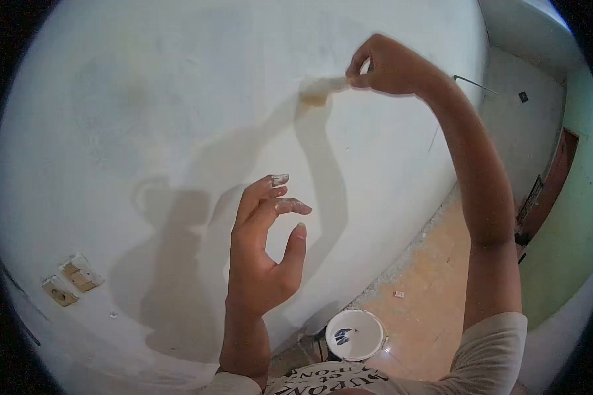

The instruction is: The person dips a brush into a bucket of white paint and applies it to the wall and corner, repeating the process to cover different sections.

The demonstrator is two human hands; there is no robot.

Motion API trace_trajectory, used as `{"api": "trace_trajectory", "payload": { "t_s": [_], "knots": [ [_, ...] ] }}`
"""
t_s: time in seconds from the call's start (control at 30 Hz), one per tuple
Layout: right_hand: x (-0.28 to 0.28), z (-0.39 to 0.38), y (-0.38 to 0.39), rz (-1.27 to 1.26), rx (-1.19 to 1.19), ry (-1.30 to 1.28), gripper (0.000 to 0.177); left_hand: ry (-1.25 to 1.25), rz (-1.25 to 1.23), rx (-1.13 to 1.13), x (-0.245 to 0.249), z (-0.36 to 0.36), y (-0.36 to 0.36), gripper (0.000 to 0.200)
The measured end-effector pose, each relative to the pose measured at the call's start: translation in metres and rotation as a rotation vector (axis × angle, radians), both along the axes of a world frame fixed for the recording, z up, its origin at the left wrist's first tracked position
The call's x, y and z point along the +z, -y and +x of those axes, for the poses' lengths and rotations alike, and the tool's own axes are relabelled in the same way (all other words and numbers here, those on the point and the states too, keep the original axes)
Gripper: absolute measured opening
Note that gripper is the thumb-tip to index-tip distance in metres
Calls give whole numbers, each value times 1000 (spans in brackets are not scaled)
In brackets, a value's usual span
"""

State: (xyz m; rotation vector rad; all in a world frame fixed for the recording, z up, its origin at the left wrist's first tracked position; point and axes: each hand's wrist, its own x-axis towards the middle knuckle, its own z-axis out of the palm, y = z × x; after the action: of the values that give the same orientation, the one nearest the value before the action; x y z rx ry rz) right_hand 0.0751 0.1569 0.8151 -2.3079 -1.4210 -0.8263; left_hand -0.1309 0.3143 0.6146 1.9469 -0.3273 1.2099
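My right hand [392, 69] is raised at the upper right, close to the white wall [389, 145], with thumb and fingers pinched together. Out of the pinch, toward the left, sticks a blurred pale thing with a yellowish-brown end [314, 99], which overlaps the wall; I cannot tell its kind. Lower down, my left hand [267, 240] hangs in front of the wall with nothing in it. Its fingers are curved and apart from the thumb, and white residue coats the fingertips.
Below, near the wall's foot, stands a white bucket [333, 321] with something dark blue inside. Two uncovered outlet boxes [79, 273] are set in the wall at lower left. A small scrap [399, 294] lies on the orange-brown floor [418, 263]. A reddish-brown door [553, 187] is at right.
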Motion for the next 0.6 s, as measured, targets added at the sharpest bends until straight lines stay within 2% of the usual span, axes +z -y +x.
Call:
{"api": "trace_trajectory", "payload": {
  "t_s": [0.03, 0.07, 0.1, 0.17, 0.23, 0.3, 0.37, 0.4, 0.43, 0.5, 0.53, 0.57, 0.6],
  "knots": [
    [18, 3, -5, -13, 8, 130, 18, -11, -94, -55, 0, -3, 2, 20],
    [35, -10, -8, -21, -28, 101, 17, -20, -187, -109, 1, -5, 2, 19],
    [50, -4, -11, -24, 39, 108, 15, -15, -188, -108, 1, -9, 0, 19],
    [70, -23, -14, 25, -137, 181, 14, 1, -7, 14, 2, -14, -6, 20],
    [95, -26, -17, 39, -237, 119, 22, 38, 39, 25, -1, -14, -14, 20],
    [106, -25, -8, 188, -212, 294, 21, 71, 84, 34, -4, -12, -18, 20],
    [99, -55, 0, 371, -143, 190, 26, 37, 26, 3, -7, -11, -22, 22],
    [100, -46, 1, 476, -141, 274, 26, 81, 131, 35, -6, -9, -25, 18],
    [95, -53, 0, 474, -147, 272, 26, 79, 130, 29, -5, -8, -23, 18],
    [84, -72, -4, 411, -161, 75, 23, 42, -10, -7, 0, -7, -16, 19],
    [82, -40, -11, 383, -108, 274, 18, 61, 21, -32, 2, -4, -18, 19],
    [70, -25, -23, 343, -155, 391, 15, 60, 21, -34, 2, -4, -17, 19],
    [47, -33, -36, 397, -131, 261, 13, 50, 41, -31, 3, -4, -16, 19]
  ]
}}
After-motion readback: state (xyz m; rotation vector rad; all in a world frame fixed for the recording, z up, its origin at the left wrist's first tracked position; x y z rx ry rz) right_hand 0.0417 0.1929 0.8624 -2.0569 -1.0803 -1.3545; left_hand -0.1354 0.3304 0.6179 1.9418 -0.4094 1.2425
